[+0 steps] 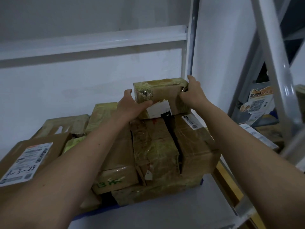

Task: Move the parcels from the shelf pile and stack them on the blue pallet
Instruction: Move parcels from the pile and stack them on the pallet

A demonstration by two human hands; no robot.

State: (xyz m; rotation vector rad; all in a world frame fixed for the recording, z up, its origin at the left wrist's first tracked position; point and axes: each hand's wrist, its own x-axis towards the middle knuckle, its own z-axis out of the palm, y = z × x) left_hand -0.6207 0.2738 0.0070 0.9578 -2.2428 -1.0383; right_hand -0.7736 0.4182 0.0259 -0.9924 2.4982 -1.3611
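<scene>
At the far left a labelled box (28, 156) lay flat on the shelf (165, 217), with more taped parcels behind it and the main pile (156, 154) to its right. The left hand (132, 104) was spread against the left end of the top parcel (160, 96), thumb lying across its front face and fingers reaching round the far corner, so it was gripping that end. The parcel itself sat on the highest tier of the pile, against the back wall and just beside the upright (191, 38); it was a small cardboard box wrapped in glossy yellowish tape, with a white label on its front. The right hand (192, 93) clasped the right end, fingers curled over the top corner. Judging by its size, it would probably be light, and stiff enough to hold its shape (the tape film looked slick, so a squeeze from both ends seemed wiser than a pinch on the top). The ends, where the hands already were, looked the best hold. No blue pallet was in view.
</scene>
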